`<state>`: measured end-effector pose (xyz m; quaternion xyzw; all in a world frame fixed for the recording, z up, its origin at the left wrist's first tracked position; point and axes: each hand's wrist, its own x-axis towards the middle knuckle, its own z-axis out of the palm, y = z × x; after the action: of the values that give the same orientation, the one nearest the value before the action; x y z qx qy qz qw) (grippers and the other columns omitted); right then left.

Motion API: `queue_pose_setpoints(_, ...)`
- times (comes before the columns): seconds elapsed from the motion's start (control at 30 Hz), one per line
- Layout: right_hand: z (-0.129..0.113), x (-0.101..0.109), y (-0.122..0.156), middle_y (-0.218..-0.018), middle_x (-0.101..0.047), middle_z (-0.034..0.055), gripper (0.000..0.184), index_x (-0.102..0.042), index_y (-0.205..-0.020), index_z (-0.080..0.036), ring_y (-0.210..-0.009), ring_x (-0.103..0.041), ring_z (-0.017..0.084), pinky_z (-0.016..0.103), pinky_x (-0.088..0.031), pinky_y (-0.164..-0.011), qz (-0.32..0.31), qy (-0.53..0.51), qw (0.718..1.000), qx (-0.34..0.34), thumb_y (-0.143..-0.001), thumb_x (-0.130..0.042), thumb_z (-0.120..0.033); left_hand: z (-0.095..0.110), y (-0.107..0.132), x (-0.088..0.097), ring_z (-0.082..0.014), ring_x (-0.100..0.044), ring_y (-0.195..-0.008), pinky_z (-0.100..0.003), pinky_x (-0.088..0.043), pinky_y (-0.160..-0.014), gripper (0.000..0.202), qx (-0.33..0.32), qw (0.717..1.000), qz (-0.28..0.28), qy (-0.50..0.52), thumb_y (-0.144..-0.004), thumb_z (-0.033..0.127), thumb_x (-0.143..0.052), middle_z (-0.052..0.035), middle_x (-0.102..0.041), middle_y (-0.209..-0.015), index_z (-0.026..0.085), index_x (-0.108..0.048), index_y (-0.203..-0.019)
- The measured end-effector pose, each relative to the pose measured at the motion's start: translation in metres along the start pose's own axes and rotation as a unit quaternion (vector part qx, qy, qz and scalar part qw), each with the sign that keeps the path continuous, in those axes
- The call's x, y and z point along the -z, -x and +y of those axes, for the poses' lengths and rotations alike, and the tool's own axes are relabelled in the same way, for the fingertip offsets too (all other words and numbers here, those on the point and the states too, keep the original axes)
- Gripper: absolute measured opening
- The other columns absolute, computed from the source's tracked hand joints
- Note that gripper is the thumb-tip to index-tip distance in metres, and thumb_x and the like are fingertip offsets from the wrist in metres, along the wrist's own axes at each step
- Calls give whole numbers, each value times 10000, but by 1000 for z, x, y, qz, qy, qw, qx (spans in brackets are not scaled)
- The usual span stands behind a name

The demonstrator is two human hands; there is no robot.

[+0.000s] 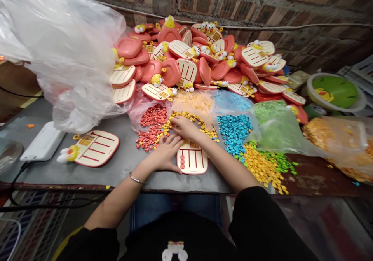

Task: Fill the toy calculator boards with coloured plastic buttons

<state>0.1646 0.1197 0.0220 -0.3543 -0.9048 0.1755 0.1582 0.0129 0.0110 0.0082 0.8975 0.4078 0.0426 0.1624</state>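
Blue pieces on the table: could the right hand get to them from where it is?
Probably yes. The right hand is at the yellow pieces, and the blue pieces lie loose just to its right. Only low-lying yellow ones seem to be between.

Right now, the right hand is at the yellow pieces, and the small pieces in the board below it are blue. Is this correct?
Not fully: the small pieces in the board are red, not blue, as the head view shows. The right hand is indeed at the yellow pieces.
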Motion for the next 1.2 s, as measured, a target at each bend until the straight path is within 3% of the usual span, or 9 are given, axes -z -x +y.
queue_pose_setpoints(0.1,5,22,37,-959,-634,67,147,-662,-912,-170,-890,-605,166,269,-499,-778,107,-137,985,-19,-868,-529,-125,-3,0,-1,-403,-194,-1414,-573,-155,-1088,1185,9,1000,1,-2,-644,788,-634,-164,-250,-1580,238,-115,-1555)
queue_pose_setpoints(0.17,10,34,71,-994,-632,67,141,-684,-919,-202,-927,-618,183,289,-520,-766,153,-168,973,-40,-885,-548,-186,-4,0,-2,-413,-184,-1413,-574,-157,-1087,1203,16,1000,4,-4,-628,782,-655,-158,-203,-1597,258,-99,-1557)
queue_pose_setpoints(0.23,17,37,102,-984,-644,69,148,-703,-926,-217,-940,-625,201,323,-519,-790,166,-150,973,-53,-896,-558,-213,-4,0,-1,-422,-188,-1407,-583,-162,-1084,1201,22,1000,4,-6,-620,773,-670,-158,-181,-1602,264,-115,-1556)
queue_pose_setpoints(0.33,26,26,130,-925,-674,74,128,-705,-946,-209,-894,-631,217,358,-499,-806,135,-91,985,-64,-899,-586,-213,-3,0,0,-424,-211,-1394,-593,-166,-1080,1171,26,1000,1,-5,-631,762,-671,-159,-198,-1595,268,-142,-1552)
queue_pose_setpoints(0.5,33,4,125,-835,-685,70,51,-692,-848,-185,-841,-623,219,346,-488,-768,109,-51,988,-94,-857,-643,-173,-1,-1,2,-416,-245,-1381,-569,-183,-1070,1155,30,999,2,-15,-632,766,-665,-152,-237,-1587,262,-173,-1548)
queue_pose_setpoints(0.7,27,6,141,-903,-736,62,274,-699,-1076,-199,-833,-677,210,342,-515,-774,94,-123,982,-108,-815,-675,-118,0,-2,2,-411,-275,-1370,-571,-173,-1063,1150,37,999,8,-31,-627,805,-628,-142,-275,-1578,248,-207,-1541)
queue_pose_setpoints(0.8,17,-3,149,-860,-750,40,295,-700,-1087,-217,-774,-702,203,332,-536,-745,130,-187,964,-137,-797,-719,-164,-1,-2,1,-406,-281,-1372,-573,-167,-1065,1153,30,999,7,-31,-629,819,-608,-137,-274,-1580,237,-209,-1541)
queue_pose_setpoints(0.97,-6,-26,128,-920,-761,57,254,-723,-1024,-221,-786,-709,212,326,-536,-734,158,-161,963,-151,-775,-752,-182,-2,-1,-1,-409,-285,-1378,-550,-172,-1069,1132,26,999,10,-34,-624,807,-629,-132,-284,-1577,250,-246,-1532)
queue_pose_setpoints(1.2,-23,-32,114,-904,-761,40,175,-725,-969,-214,-798,-704,190,282,-508,-733,146,-126,967,-164,-796,-739,-187,-2,-1,-2,-394,-295,-1382,-539,-195,-1059,1129,30,998,19,-46,-618,806,-630,-140,-278,-1578,209,-294,-1515)
